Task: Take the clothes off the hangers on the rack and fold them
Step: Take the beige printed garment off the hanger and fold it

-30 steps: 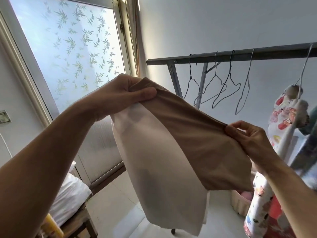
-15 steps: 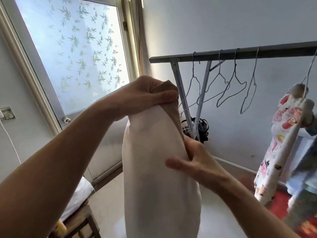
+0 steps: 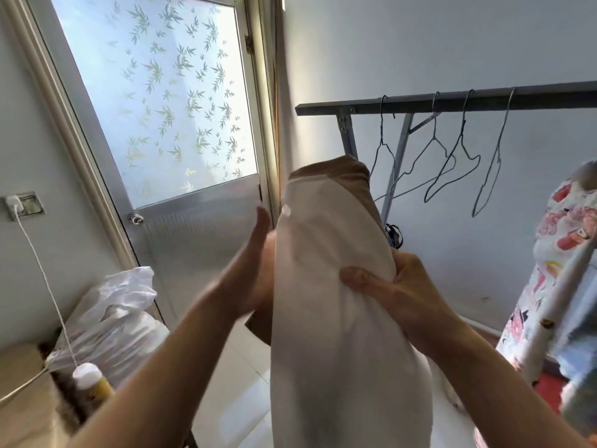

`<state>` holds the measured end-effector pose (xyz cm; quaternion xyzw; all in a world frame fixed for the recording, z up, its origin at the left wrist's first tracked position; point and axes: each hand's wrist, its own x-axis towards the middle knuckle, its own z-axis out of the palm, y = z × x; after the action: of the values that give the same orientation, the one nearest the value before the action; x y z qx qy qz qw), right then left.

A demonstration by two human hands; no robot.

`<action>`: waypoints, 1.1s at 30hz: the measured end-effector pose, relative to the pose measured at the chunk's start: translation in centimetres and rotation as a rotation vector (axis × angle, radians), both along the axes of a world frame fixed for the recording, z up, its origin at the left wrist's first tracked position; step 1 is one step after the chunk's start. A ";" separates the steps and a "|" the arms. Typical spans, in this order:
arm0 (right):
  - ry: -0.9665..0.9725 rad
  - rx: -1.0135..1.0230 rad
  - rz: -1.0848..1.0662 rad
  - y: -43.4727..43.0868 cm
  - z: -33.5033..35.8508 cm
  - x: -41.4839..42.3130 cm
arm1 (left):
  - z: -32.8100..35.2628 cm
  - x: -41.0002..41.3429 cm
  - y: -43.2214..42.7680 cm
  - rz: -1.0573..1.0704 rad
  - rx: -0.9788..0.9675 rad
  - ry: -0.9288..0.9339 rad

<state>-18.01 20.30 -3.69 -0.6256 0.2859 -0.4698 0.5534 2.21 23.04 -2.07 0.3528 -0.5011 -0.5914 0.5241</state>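
Cream-and-tan cloth garment (image 3: 339,302) is held upright before the grey metal rack (image 3: 452,103), long axis vertical, pinched mid-height by the right hand (image 3: 397,292); the blurred left hand (image 3: 255,263), seemingly flat-fingered, is laid alongside.

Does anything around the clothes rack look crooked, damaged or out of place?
The four empty wire hangers on the rack hang twisted at different angles, and some look bent out of shape. The cream garment gripped by the right hand looks fine.
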 end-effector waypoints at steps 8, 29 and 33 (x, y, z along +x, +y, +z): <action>0.071 0.001 -0.139 -0.7 -0.3 -0.5 | -2.5 -2.3 1.7 0.380 -0.077 -0.115; 0.556 -0.333 -0.206 -2.0 -1.0 -2.3 | -1.5 0.0 1.4 0.566 -0.464 -1.130; 0.224 -0.121 0.016 -1.6 0.0 -2.5 | -1.3 1.3 1.1 0.445 -0.289 -0.695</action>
<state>-20.56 18.68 -3.66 -0.7087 0.3119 -0.4089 0.4831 3.52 24.18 -3.34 0.5532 -0.6371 -0.2338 0.4831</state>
